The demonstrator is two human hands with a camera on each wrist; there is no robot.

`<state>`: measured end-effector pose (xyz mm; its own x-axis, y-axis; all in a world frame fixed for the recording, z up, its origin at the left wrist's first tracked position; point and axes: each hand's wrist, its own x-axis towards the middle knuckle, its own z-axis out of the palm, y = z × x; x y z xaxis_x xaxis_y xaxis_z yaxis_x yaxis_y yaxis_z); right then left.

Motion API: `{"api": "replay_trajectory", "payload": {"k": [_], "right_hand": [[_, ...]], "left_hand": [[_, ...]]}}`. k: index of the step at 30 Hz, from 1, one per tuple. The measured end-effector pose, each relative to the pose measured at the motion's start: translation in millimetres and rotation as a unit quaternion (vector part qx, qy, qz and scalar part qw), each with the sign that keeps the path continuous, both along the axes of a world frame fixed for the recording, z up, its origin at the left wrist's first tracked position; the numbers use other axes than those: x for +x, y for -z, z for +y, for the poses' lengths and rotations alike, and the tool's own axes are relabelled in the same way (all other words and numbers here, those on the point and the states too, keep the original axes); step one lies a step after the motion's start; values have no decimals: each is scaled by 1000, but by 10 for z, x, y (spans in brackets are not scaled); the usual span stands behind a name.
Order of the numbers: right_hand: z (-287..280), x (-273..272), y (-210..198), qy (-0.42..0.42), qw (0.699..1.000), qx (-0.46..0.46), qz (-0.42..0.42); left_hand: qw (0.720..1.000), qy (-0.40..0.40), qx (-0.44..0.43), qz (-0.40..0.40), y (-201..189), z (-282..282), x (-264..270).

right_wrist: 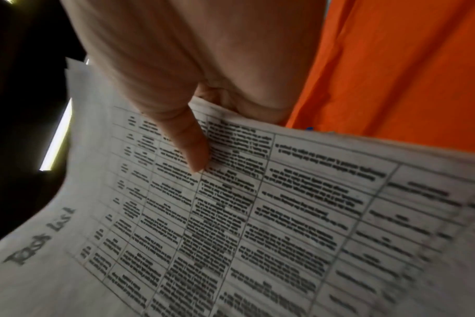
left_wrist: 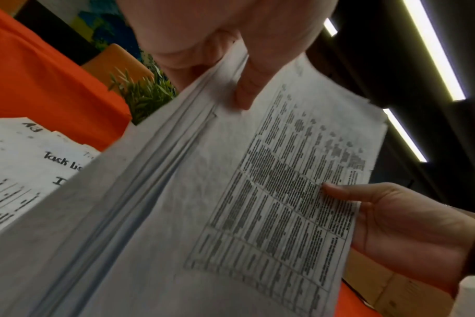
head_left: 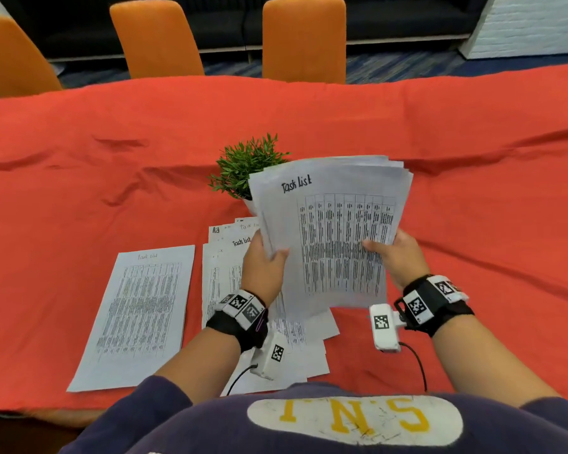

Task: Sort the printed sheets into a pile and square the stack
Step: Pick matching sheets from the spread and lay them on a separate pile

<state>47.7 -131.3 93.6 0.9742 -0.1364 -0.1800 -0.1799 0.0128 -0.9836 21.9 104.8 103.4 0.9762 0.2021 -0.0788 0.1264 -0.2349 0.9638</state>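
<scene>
A stack of printed "Task list" sheets (head_left: 335, 231) is held up above the red tablecloth, its top edges fanned unevenly. My left hand (head_left: 264, 260) grips the stack's left edge, thumb on top (left_wrist: 244, 90). My right hand (head_left: 392, 253) pinches the right edge, thumb on the printed table (right_wrist: 193, 150). The stack's layered edge (left_wrist: 149, 171) shows in the left wrist view. One sheet (head_left: 138, 309) lies flat at the left. A loose, overlapping heap of sheets (head_left: 223, 263) lies under my left forearm.
A small green potted plant (head_left: 246, 165) stands just behind the held stack. The red tablecloth (head_left: 473, 191) is wrinkled. Three orange chairs (head_left: 304, 37) stand along the far edge. The table's near edge runs just in front of my body.
</scene>
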Motion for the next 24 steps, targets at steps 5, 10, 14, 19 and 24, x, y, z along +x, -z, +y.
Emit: {"api": "replay_trajectory", "payload": {"k": [5,10,14,19,24], "right_hand": [[24,-31,-56,-16,999,21,-39],[14,-110,82,-63,998,17,-11],[86,-113,111,-53,998,32,-4],[137,-142,120,-54,997,62,-8],[140,-220,340,-70,996,36,33]], "left_hand": [[998,-21,-3,-51,-87,25,-78],[999,-19,-37,-33,5,37,-127],[999,-23,-39,-19,2,-26,-78],[994,-49,-99,-14,-10,-62,-60],[995,-22,-92,17,26,-114,-54]]}}
